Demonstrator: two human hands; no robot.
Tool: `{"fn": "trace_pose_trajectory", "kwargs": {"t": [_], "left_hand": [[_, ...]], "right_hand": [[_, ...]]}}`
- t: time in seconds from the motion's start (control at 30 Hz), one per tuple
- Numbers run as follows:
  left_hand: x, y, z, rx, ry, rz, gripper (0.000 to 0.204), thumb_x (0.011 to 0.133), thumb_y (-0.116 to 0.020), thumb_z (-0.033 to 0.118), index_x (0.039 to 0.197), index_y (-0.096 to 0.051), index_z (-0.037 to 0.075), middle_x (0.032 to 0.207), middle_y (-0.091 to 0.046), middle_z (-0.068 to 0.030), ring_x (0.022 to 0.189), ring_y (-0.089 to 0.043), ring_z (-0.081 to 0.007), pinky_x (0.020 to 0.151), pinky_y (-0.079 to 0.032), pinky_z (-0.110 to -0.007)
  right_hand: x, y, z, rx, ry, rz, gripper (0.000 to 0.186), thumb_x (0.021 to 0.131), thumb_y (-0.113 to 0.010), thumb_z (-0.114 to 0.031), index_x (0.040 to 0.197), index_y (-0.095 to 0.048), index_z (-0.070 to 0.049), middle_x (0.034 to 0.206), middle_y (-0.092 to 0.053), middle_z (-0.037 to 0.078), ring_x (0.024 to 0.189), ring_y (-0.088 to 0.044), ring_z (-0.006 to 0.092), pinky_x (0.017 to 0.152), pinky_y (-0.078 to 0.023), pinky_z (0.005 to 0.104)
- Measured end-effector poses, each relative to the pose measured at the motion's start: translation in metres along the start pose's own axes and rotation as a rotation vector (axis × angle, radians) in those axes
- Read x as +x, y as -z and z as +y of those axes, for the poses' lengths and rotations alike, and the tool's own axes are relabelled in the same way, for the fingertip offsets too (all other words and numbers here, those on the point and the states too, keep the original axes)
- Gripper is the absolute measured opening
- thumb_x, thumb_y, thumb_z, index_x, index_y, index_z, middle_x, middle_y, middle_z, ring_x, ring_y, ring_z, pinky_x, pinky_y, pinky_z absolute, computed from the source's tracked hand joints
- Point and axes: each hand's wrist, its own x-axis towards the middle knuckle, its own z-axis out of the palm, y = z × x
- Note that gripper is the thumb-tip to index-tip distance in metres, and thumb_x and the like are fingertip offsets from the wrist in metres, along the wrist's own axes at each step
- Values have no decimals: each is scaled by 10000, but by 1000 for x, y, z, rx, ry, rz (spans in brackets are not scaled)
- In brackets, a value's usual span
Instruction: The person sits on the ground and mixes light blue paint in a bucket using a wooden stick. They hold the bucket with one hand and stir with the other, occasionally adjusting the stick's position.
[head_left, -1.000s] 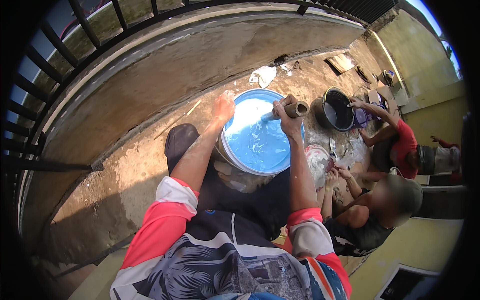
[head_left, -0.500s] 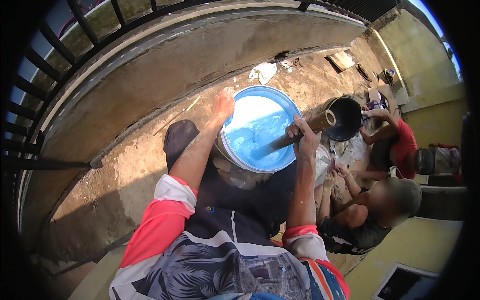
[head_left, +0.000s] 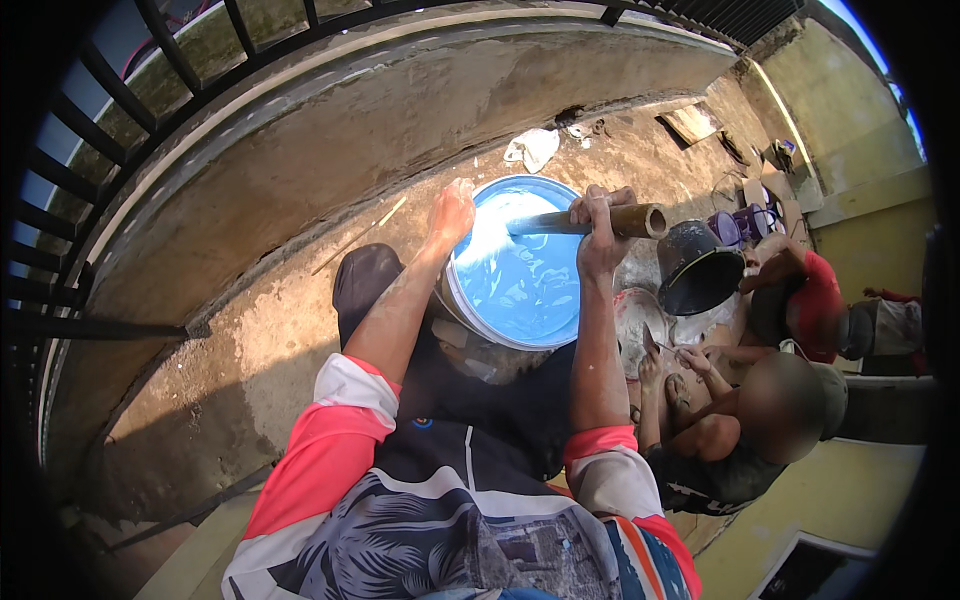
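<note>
A large bucket with a white outside and blue inner wall stands in front of me, between my legs. It holds glossy light-blue liquid that looks like paint. At the bucket's upper left edge, my left hand is closed on the rim. My right hand wraps round a thick brown bamboo pole near its hollow upper end. The pole leans left across the bucket, its blue-coated lower part reaching into the liquid, where the tip is hidden.
Right of the bucket, a black bucket is tilted beside a co-worker in red. Nearer, another person sits holding a small tool over a pale basin. Beyond are a white cloth, a low wall and a thin stick.
My right hand has moved up and away from me, swinging the pole flatter and its lower part toward the bucket's far side. The black bucket has tipped. My left hand stays on the rim.
</note>
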Motion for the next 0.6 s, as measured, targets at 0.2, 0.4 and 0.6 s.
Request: {"fn": "trace_pose_trajectory", "kwargs": {"t": [0.2, 0.4, 0.6], "left_hand": [[-8, 9, 19, -12, 56, -14, 469, 1026, -389, 356, 1241, -622, 10, 1192, -645, -274, 1155, -582, -464, 989, -461, -511], [-10, 10, 16, -13, -28, 56, 412, 1035, -379, 326, 1109, -642, 18, 1128, -655, -263, 1106, -592, -455, 939, -459, -503], [-8, 7, 20, -1, 53, -5, 475, 1030, -394, 366, 1239, -620, 4, 1194, -645, -272, 1134, -594, -470, 982, -463, -521]], "right_hand": [[-39, 26, 102, -221, -220, 48, 217, 853, -721, -39, 847, -508, -80, 705, -559, -3, 591, -562, 92, 545, -456, 268], [-48, 28, 83, -168, -536, -1, 233, 820, -721, -26, 832, -493, -74, 651, -542, 22, 524, -543, 127, 515, -455, 295], [-2, 10, -44, -143, -473, -139, 239, 855, -709, -61, 761, -491, -80, 599, -478, 14, 500, -494, 120, 487, -412, 279]]}}
